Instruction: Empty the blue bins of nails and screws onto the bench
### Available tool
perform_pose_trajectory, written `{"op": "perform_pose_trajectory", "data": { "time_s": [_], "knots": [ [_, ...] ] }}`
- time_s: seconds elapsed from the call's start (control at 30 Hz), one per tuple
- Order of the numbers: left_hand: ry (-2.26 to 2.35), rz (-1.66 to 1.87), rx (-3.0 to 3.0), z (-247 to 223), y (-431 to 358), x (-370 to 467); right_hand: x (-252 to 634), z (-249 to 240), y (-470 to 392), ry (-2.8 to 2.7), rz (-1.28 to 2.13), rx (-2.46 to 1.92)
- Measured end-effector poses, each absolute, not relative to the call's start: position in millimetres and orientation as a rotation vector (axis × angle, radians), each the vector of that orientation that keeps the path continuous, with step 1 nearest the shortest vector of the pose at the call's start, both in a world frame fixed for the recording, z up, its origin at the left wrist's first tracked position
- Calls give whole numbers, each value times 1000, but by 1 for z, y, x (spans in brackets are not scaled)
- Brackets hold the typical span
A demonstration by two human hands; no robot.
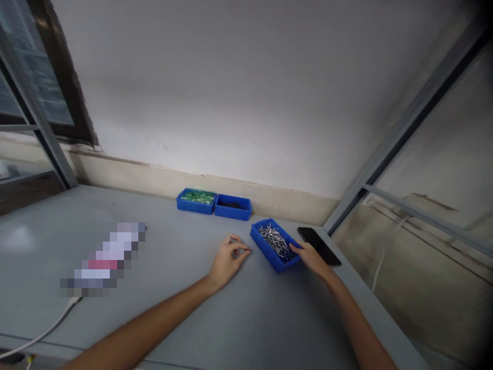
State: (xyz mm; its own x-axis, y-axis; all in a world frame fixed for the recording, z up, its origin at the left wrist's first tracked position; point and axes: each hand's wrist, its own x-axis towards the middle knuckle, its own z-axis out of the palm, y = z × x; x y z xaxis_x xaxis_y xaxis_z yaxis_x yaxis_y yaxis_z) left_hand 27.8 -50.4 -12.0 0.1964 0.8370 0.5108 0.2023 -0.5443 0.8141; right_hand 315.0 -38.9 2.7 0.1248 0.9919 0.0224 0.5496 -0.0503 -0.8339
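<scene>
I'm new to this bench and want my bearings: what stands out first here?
The bright blue bin of metal pins stands out on the grey table, with the right hand at its near corner and the left hand resting just left of it. Two more blue bins, one of green parts and one of dark parts, sit against the wall. A black phone lies right of the hand.

Grey table (185, 318). On it I note: blue tray of metal pins (275, 244) near right edge, black phone (319, 245) just beside it, two more blue trays (213, 203) touching side by side along the wall, white cable (42, 331) at left.
</scene>
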Motion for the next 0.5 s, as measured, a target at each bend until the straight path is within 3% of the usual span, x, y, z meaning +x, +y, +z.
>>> {"op": "perform_pose_trajectory", "data": {
  "time_s": [0.5],
  "knots": [
    [992,1382,1945,-6,-55,27,287,22,-53,-1292,832,-1673]
  ]
}}
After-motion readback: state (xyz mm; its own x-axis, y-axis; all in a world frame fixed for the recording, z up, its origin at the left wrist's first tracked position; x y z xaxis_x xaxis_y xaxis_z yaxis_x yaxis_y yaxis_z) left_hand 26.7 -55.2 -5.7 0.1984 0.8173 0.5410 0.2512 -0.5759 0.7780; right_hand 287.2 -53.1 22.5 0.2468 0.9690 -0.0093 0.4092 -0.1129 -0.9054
